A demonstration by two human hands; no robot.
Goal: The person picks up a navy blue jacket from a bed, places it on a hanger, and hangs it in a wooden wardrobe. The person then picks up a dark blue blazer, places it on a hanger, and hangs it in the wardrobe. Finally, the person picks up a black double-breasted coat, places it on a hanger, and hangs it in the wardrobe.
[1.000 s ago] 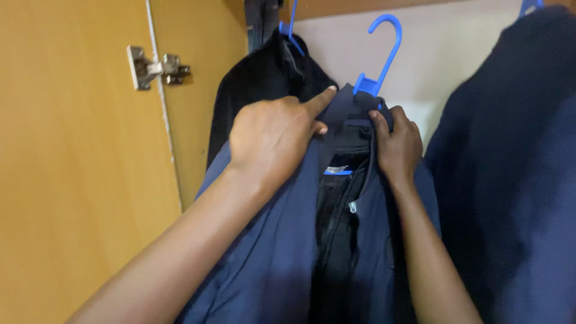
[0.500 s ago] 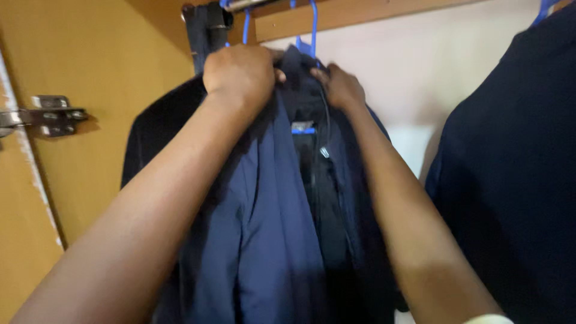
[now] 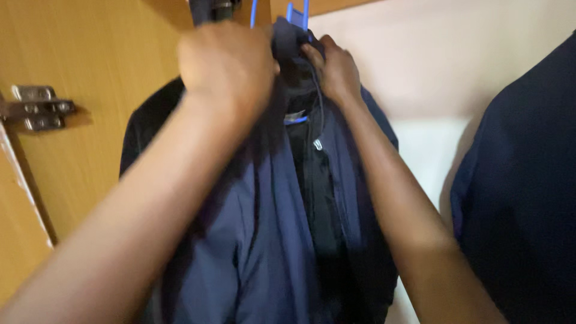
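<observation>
A navy blue jacket [image 3: 282, 240] with a black lining hangs in front of me on a blue plastic hanger [image 3: 296, 13]. My left hand [image 3: 227, 65] grips the jacket's collar on the left side, high up near the hanger's hook. My right hand [image 3: 333, 67] holds the collar on the right side. The zip pull [image 3: 317, 144] dangles just below my hands. The top of the hanger's hook is cut off by the frame edge.
A black garment [image 3: 147, 123] hangs behind the jacket on the left. Another dark navy garment [image 3: 522, 198] hangs at the right. The yellow wooden wardrobe wall [image 3: 90, 54] carries a metal hinge [image 3: 36, 107]. A pale back wall [image 3: 444, 66] shows between the garments.
Both hands have lifted the jacket on its hanger from chest height up to the top of the wardrobe. In the last half second the hands stayed on the collar and the view shifted slightly.
</observation>
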